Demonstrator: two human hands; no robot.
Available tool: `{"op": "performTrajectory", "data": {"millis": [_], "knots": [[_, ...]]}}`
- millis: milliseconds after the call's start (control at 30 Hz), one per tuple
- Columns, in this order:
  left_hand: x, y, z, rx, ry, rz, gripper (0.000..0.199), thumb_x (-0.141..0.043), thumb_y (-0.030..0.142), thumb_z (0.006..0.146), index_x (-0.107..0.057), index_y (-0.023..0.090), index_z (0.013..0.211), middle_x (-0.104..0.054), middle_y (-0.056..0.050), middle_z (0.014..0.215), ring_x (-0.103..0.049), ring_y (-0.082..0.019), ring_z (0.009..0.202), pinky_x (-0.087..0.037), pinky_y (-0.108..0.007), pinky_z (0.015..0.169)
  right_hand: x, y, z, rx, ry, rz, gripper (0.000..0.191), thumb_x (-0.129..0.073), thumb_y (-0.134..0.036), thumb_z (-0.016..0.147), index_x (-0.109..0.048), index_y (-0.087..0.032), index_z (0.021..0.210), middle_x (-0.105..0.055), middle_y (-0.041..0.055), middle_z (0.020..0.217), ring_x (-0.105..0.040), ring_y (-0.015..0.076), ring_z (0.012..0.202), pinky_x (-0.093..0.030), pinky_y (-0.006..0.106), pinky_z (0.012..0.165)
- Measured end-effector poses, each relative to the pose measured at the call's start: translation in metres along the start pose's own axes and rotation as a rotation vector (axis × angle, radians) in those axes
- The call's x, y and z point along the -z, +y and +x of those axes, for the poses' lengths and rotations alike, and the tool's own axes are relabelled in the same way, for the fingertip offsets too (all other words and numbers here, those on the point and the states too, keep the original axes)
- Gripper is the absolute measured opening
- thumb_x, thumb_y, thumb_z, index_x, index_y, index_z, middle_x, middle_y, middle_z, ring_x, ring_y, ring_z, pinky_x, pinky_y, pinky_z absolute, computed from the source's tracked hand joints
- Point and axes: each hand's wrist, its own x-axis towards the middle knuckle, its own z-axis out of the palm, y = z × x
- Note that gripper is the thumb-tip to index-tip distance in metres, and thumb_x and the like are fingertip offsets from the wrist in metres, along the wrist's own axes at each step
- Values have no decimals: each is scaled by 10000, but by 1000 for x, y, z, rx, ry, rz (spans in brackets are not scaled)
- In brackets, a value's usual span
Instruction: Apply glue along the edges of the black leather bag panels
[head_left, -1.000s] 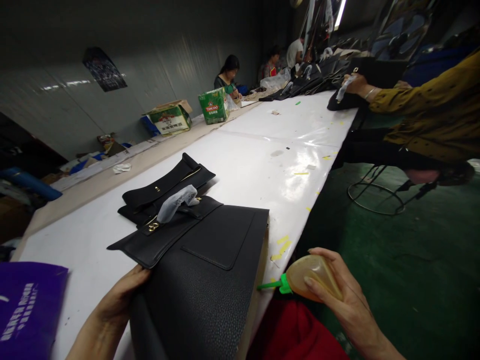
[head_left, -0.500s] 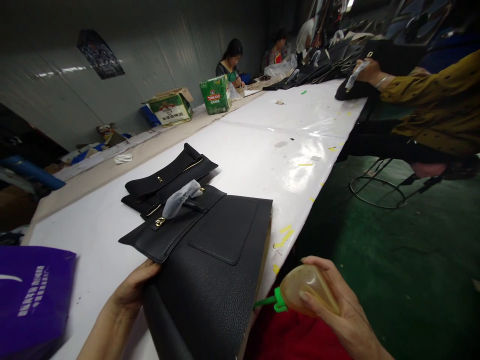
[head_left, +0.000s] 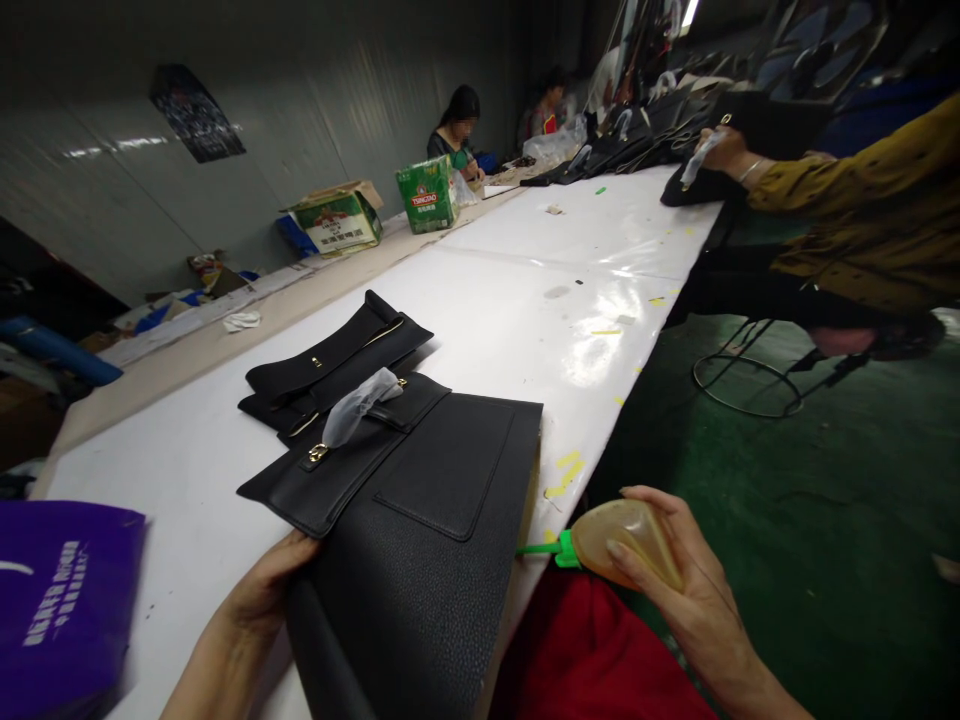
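A black leather bag panel [head_left: 442, 540] with a stitched pocket lies over the near table edge. My left hand [head_left: 274, 580] grips its left side from beneath, thumb on top and the other fingers hidden under the leather. My right hand [head_left: 686, 580] is wrapped round a squeeze bottle [head_left: 622, 540] of amber liquid. The bottle's thin green nozzle [head_left: 536, 548] points left, its tip at the panel's right edge. A handle wrapped in white plastic [head_left: 360, 405] and gold fittings sit on the panel's upper part. Beyond it lie more black leather pieces [head_left: 330, 365] with a zip.
At left stands a purple bag [head_left: 71, 600]. Two green cartons [head_left: 427, 195] are along the table's far side. Yellow tape scraps [head_left: 566, 470] dot the white table [head_left: 510, 300]. A co-worker in a mustard sleeve [head_left: 847, 180] sits at right; others work further back.
My right hand has moved the bottle up and away along the panel's right edge, and its nozzle is now more level. My left hand keeps its hold on the panel.
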Motion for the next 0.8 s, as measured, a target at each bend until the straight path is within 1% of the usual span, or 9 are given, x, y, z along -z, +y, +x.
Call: {"op": "performTrajectory", "data": {"millis": [133, 167, 267, 333, 467, 500, 633, 700, 800], "knots": [[9, 0, 5, 23, -30, 9, 355, -793, 121, 554, -788, 198, 901, -785, -67, 832, -654, -386, 1019, -500, -462, 967, -1, 1, -9, -26, -206, 91, 433, -573, -481, 861, -433, -275, 1215, -592, 23, 1119, -612, 200, 937, -502, 235, 740], [10, -1, 5, 27, -32, 12, 368, -798, 125, 553, -786, 197, 914, -785, -70, 849, -652, -388, 1022, -500, -463, 967, -1, 1, -10, -31, -210, 92, 436, -573, -484, 861, -434, -275, 1217, -594, 22, 1117, -611, 201, 941, -501, 235, 738], [11, -3, 5, 34, -19, 17, 383, -803, 131, 563, -781, 194, 940, -780, -83, 908, -646, -388, 1036, -502, -459, 965, 1, 3, -10, -26, -79, 32, 427, -577, -488, 858, -453, -274, 1205, -583, 17, 1105, -596, 196, 939, -488, 232, 754], [10, -5, 3, 29, -3, 15, 375, -798, 126, 570, -781, 192, 939, -777, -89, 932, -646, -385, 1037, -504, -454, 963, 2, 4, -11, -13, -39, 7, 418, -579, -484, 860, -456, -275, 1201, -575, 16, 1114, -591, 191, 942, -485, 226, 761], [10, -8, 2, 24, 10, 3, 341, -808, 121, 552, -792, 200, 884, -783, -80, 881, -679, -369, 976, -549, -415, 906, 2, 4, -20, 13, -190, 41, 400, -558, -462, 884, -431, -292, 1223, -576, 9, 1140, -602, 180, 972, -493, 211, 788], [10, -8, 2, 23, 5, 1, 338, -816, 124, 544, -794, 204, 871, -785, -75, 866, -696, -360, 935, -571, -396, 869, 3, 3, -21, 21, -188, 38, 394, -557, -461, 885, -435, -293, 1220, -578, 7, 1136, -605, 176, 962, -494, 207, 787], [10, -7, 2, 26, -24, 8, 349, -834, 134, 529, -795, 203, 869, -786, -70, 849, -733, -318, 762, -617, -350, 740, 5, 3, -18, 43, -47, -6, 392, -582, -462, 864, -459, -279, 1188, -580, 13, 1106, -606, 174, 903, -502, 205, 745], [11, -6, 3, 41, -32, 14, 342, -836, 129, 528, -797, 202, 860, -785, -72, 835, -734, -309, 717, -621, -356, 723, 5, 4, -19, 51, -67, -4, 390, -583, -456, 866, -459, -281, 1192, -584, 14, 1105, -610, 178, 905, -506, 208, 745], [10, -6, 3, 38, -23, 12, 339, -838, 133, 526, -797, 207, 854, -786, -70, 830, -734, -295, 688, -621, -355, 716, 5, 6, -21, 57, -155, 14, 397, -580, -452, 870, -451, -293, 1210, -591, 10, 1108, -618, 180, 919, -510, 210, 756]]}}
